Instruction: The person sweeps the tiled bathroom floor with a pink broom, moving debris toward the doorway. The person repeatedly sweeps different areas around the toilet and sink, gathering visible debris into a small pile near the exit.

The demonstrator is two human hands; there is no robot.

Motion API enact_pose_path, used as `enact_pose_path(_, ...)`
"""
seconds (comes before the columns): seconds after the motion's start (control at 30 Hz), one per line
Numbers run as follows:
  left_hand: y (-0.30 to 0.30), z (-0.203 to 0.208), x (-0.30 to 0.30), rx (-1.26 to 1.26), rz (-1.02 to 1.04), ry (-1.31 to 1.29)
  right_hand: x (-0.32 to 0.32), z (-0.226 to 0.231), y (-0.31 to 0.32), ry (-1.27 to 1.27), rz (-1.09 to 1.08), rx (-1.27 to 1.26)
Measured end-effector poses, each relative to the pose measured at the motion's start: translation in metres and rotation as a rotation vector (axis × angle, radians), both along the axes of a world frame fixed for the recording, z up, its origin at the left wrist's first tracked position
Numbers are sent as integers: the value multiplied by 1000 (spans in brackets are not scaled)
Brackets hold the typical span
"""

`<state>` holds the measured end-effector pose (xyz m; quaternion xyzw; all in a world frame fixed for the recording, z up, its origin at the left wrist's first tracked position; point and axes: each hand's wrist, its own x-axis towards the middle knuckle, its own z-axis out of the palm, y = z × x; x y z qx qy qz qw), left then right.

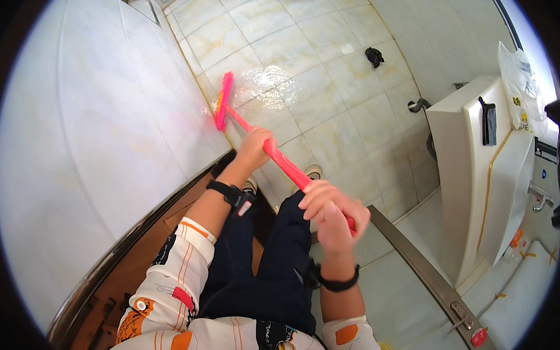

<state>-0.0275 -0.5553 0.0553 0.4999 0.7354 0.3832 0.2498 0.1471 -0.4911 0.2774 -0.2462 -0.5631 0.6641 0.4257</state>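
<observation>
Left grip (252,150) closed round the middle of a long-handled pink plastic floor brush (286,165). Right grip (333,210) clamped on the same handle near its tail, lower and closer to the body.

Step, as I judge it: scrubbing along the wall's foot. Leftmost, beyond the left grip, a glossy white marbled wall (117,100) meets the cream, gold-veined tile floor (364,126). The brush head lies at that seam, ahead and left of the left grip; bristle contact can't be confirmed. Best to set the bristles flat and run strokes along the seam, not jab at the wall. Left grip should steer and press; right grip, farther back, should drive. Ahead of the left grip, a shiny wet-looking patch (267,83); pale shoes (314,172) stand close by the handle, between the grips, so footing wants care.

Brush, left to right: head a narrow hot-pink bar, orange-yellow showing on its wall side, detail blurred. Slim pink neck slants back to the left grip. Thicker, coral-red, smooth-looking handle between the grips; a short red end pokes out past the right grip.
</observation>
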Motion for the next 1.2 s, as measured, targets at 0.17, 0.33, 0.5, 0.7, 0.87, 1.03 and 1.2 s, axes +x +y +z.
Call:
enact_pose_path(0.17,49,-38,24,95,-72,0,21,-34,35,-54,10,33)
enact_pose_path(0.33,132,-45,125,135,-144,-97,93,-5,92,-178,-174,70)
enact_pose_path(0.5,196,-9,189,215,-180,-282,126,34,116,-238,-107,184)
enact_pose_path(0.7,200,37,171,286,-251,-213,127,56,118,49,-205,281)
enact_pose_path(0.87,147,-7,34,145,0,169,61,-12,128,-53,-101,-18)
enact_pose_path(1.03,106,-58,-62,107,196,343,-39,-102,105,72,-12,-28)
enact_pose_path(1.2,151,-91,-18,55,49,170,2,-88,137,-100,-176,38)
